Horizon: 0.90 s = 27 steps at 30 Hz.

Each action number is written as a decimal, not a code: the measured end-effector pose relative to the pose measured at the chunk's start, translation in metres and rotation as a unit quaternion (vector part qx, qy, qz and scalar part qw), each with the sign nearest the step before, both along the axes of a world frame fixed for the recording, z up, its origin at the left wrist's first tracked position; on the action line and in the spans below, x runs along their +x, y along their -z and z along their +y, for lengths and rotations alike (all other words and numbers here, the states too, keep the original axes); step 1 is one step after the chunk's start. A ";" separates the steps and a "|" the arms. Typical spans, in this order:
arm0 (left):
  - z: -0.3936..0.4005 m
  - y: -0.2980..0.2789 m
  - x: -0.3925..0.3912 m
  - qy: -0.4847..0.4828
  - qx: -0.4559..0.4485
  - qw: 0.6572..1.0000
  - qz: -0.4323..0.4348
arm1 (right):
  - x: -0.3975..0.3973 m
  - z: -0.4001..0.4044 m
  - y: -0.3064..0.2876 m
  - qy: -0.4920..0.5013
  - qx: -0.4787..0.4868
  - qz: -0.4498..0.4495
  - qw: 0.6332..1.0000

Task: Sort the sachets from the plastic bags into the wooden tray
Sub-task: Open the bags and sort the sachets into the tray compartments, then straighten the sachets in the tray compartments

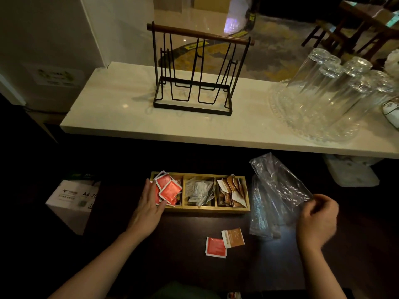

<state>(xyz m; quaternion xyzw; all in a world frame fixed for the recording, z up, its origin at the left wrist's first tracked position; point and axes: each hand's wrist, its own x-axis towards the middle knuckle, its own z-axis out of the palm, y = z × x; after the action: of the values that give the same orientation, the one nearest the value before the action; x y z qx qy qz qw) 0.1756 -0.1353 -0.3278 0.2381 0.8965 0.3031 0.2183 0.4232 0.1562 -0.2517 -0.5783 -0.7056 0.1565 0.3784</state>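
While my left hand [149, 207] lies flat at the left end of the tray [207, 209], its fingers straight and close together and touching the red sachets [167, 189] heaped in the left compartment, my right hand [317, 219] sits well to the right of the tray with its fingers curled, pinching the lower corner of a clear bag [278, 180]. That bag rises up and to the left from my grip, crumpled, its far end above the tray's right corner. A second bag [261, 214] lies flat on the dark table [183, 244] just beside the tray's right end, partly under the first. The tray's middle compartment holds white sachets [198, 190], and its right compartment holds brown sachets [232, 190], some standing on edge. Near the front of the tray, apart from it, two loose sachets lie on the table: a red one [216, 247] and a brown one [234, 237], the brown one overlapping the red one's upper right corner. Behind the tray, on a pale counter [121, 113], stands a black wire rack [194, 70] with a wooden bar on top, and to the rack's right clear glasses [336, 87] stand upside down on a glass plate. Left of the tray sits a white paper box [73, 201].
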 end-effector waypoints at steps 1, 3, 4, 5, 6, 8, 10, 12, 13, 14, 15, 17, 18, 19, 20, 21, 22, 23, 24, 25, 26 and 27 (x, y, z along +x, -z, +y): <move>0.003 0.001 -0.002 0.007 -0.016 1.000 0.020 | 0.001 0.000 0.005 -0.003 -0.009 -0.025 1.000; 0.010 0.004 -0.005 0.021 -0.056 0.997 0.053 | 0.002 -0.001 0.014 -0.007 -0.027 -0.060 0.998; 0.013 0.006 -0.007 0.028 -0.079 0.994 0.070 | 0.002 -0.002 0.017 -0.010 -0.033 -0.069 0.997; 0.015 0.007 -0.008 0.038 -0.103 0.990 0.088 | 0.002 -0.002 0.021 -0.017 -0.040 -0.083 0.996; 0.017 0.009 -0.008 0.049 -0.126 0.985 0.103 | 0.002 -0.003 0.025 -0.032 -0.049 -0.106 0.993; 0.018 0.013 -0.009 0.071 -0.169 0.976 0.117 | 0.004 -0.004 0.037 -0.073 -0.076 -0.166 0.981; 0.018 0.016 -0.009 0.080 -0.190 0.971 0.117 | 0.005 -0.005 0.047 -0.102 -0.128 -0.202 0.966; 0.018 0.014 -0.009 0.089 -0.203 0.967 0.125 | 0.006 -0.005 0.050 -0.102 -0.146 -0.217 0.960; 0.017 0.012 -0.010 0.095 -0.210 0.964 0.135 | 0.006 -0.005 0.048 -0.090 -0.129 -0.218 0.963; 0.017 0.010 -0.011 0.097 -0.208 0.963 0.144 | 0.006 -0.007 0.045 -0.074 -0.099 -0.213 0.969; 0.017 0.008 -0.012 0.093 -0.195 0.965 0.150 | 0.006 -0.009 0.040 -0.061 -0.063 -0.200 0.976; 0.015 0.004 -0.015 0.073 -0.139 0.977 0.145 | 0.003 -0.017 0.030 -0.066 0.011 -0.161 0.985; 0.015 0.003 -0.017 0.061 -0.108 0.983 0.134 | 0.001 -0.022 0.027 -0.091 0.046 -0.145 0.984; 0.015 0.001 -0.020 0.056 -0.087 0.986 0.127 | -0.001 -0.029 0.025 -0.129 0.073 -0.138 0.979; 0.016 0.001 -0.023 0.062 -0.077 0.987 0.130 | -0.005 -0.038 0.026 -0.180 0.089 -0.144 0.969; 0.016 0.002 -0.027 0.081 -0.074 0.984 0.144 | -0.008 -0.049 0.029 -0.238 0.091 -0.161 0.954; 0.017 0.002 -0.031 0.108 -0.078 0.977 0.167 | -0.014 -0.062 0.035 -0.304 0.077 -0.191 0.930; 0.020 0.003 -0.034 0.144 -0.091 0.967 0.191 | -0.019 -0.075 0.041 -0.367 0.061 -0.235 0.898; 0.021 0.004 -0.036 0.178 -0.112 0.954 0.212 | -0.024 -0.087 0.049 -0.430 0.050 -0.279 0.857; 0.024 0.004 -0.037 0.209 -0.133 0.942 0.225 | -0.027 -0.096 0.058 -0.477 0.039 -0.321 0.818; 0.027 0.006 -0.038 0.233 -0.148 0.933 0.231 | -0.030 -0.102 0.067 -0.501 0.010 -0.361 0.786; 0.029 0.008 -0.038 0.253 -0.161 0.925 0.233 | -0.033 -0.105 0.073 -0.504 -0.042 -0.402 0.763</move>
<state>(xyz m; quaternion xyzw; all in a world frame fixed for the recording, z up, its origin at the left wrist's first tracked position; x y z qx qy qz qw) 0.1376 -0.1061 -0.3354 0.4820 0.8691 0.0253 0.1084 0.3901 0.0515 -0.3245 -0.1645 -0.9755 0.1078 -0.0982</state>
